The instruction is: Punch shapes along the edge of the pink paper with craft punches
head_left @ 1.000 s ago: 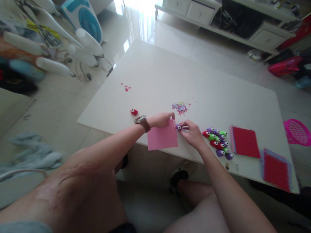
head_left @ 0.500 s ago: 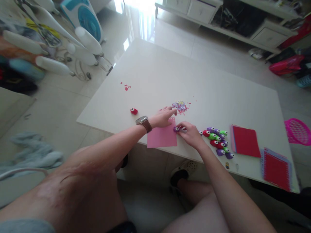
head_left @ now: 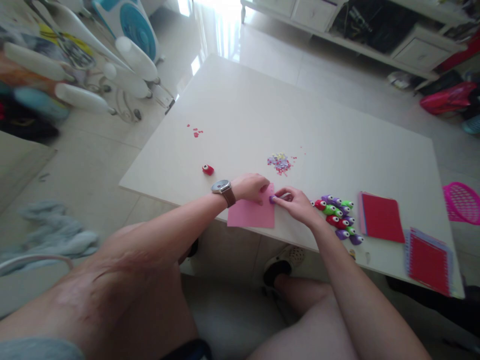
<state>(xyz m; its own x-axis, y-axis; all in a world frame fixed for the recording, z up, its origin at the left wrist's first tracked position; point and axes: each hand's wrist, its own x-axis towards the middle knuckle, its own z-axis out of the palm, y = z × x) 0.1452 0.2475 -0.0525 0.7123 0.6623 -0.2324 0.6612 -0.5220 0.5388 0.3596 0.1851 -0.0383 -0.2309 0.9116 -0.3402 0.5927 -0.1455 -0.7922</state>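
Note:
A pink sheet of paper [head_left: 249, 216] lies at the table's near edge, with my left hand [head_left: 253, 187] over its upper part. The fingers of that hand are curled in and seem to hold the sheet; the fingertips are partly hidden. At the sheet's right edge, my right hand [head_left: 294, 201] grips a small purple craft punch [head_left: 272, 199], thumb on its top. Beyond my hands lies a heap of tiny paper cut-outs [head_left: 279, 163]. A red craft punch [head_left: 207, 170] stands alone to the left of my left wrist.
Several red, green and purple punches [head_left: 339, 217] cluster right of my right hand. Further right lie a stack of red-topped paper [head_left: 381, 217] and a second, punched-edge stack [head_left: 428, 262]. Red cut-outs [head_left: 195, 133] lie at the left. A pink basket [head_left: 461, 202] stands beyond the table's right end.
My left hand's stretched fingers have drawn back from the cut-out heap and curled over the pink sheet. My right thumb has moved onto the top of the purple punch.

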